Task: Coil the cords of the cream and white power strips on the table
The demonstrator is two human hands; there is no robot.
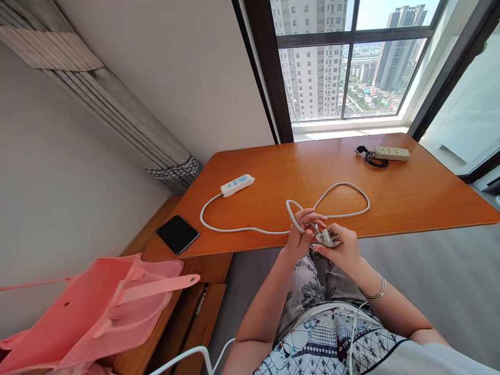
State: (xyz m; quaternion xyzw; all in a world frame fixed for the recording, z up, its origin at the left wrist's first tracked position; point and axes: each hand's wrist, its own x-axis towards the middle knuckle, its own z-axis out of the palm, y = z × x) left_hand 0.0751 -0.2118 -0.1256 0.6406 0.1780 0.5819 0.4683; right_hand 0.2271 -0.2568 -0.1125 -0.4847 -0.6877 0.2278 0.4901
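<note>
Just past the table's near edge, my right hand [346,249] grips a white plug [327,238], its metal prongs pointing right. Close beside it my left hand [302,232] has its fingers curled around the white cord [250,229], near the plug end. From there the cord runs left over the tabletop to a white power strip [237,185] with blue-marked sockets. Another stretch of the cord makes a wide loop on the wood to the right, beyond my hands. My fingers partly hide where the cord meets the plug.
On the wooden table [269,182], a beige power strip [391,153] with a coiled black cord lies at the back right. A black tablet [177,234] rests at the left edge. A pink bag [97,312] sits lower left, and a window [351,78] stands behind.
</note>
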